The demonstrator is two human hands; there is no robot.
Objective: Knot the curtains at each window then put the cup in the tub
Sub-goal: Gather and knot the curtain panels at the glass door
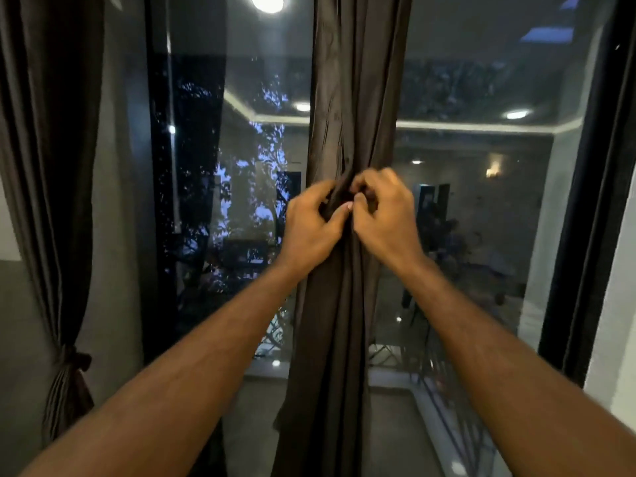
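Observation:
A dark brown curtain [351, 98] hangs gathered in a narrow column down the middle of a large window. My left hand [309, 228] grips the bunched fabric from the left at mid height, its thumb pressed against the folds. My right hand [382, 215] grips the same bunch from the right, fingers curled into the cloth. The two hands nearly touch. Below them the curtain falls straight and loose. At the far left a second brown curtain [51, 166] hangs with a knot [70, 359] low on it. No cup or tub is in view.
The window glass [220, 201] is dark and reflects ceiling lights and a room. A black window frame [585, 235] runs down the right side, with a pale wall [616, 339] beyond it. A grey wall [20, 321] lies behind the left curtain.

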